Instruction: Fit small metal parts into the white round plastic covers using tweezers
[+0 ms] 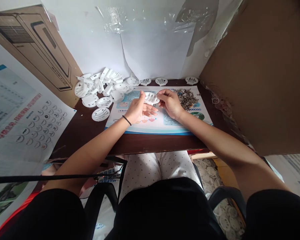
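A round white plastic piece with slots [151, 98] is held above the printed sheet [160, 128]. My left hand [139, 109] grips its left edge, thumb on top and the other fingers spread beneath. At its right edge is my right hand [169, 102], with thumb and fingertips pinched together; whether a small part sits between them is too small to tell. A heap of small metal parts [186, 98] lies on the sheet just right of my right hand.
Many similar white pieces [100, 114] are piled at the back left of the dark table [145, 144]. A few more [161, 81] line the back edge. Cardboard [265, 76] stands at the right, a printed box [40, 50] at the left.
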Action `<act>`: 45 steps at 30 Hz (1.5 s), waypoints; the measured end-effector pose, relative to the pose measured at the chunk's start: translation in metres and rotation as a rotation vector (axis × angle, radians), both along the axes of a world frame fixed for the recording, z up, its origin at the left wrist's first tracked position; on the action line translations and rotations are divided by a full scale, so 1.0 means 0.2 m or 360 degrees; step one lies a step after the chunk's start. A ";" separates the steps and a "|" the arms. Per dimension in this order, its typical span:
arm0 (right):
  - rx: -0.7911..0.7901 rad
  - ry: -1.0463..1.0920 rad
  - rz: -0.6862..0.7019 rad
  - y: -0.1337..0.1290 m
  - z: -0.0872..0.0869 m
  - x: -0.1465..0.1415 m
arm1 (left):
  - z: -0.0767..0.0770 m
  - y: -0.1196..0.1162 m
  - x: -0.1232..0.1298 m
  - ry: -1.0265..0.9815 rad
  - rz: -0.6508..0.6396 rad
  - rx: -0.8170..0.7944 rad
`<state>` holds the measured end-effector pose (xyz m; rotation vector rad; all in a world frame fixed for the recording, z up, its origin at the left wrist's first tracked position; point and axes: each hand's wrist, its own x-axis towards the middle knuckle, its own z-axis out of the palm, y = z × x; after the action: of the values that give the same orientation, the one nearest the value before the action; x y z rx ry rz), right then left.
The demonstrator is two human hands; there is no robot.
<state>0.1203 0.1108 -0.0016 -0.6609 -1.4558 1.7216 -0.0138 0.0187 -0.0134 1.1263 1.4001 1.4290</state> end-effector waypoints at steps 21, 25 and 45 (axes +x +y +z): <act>0.0602 0.0017 -0.0273 0.07 -0.04 0.02 | 0.11 -0.01 -0.01 -0.0457 -0.0305 -0.0196; 0.0672 -0.0005 -0.0300 0.05 -0.05 0.01 | 0.10 -0.01 -0.01 -0.0584 -0.0309 -0.0283; 0.1119 -0.0230 -0.0278 -0.07 -0.09 0.03 | 0.09 -0.01 -0.03 -0.0778 -0.0173 -0.0455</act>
<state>0.1266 0.0977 -0.0191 -0.5060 -1.8912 0.9394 -0.0198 0.0164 0.0051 0.6067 1.1271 1.2677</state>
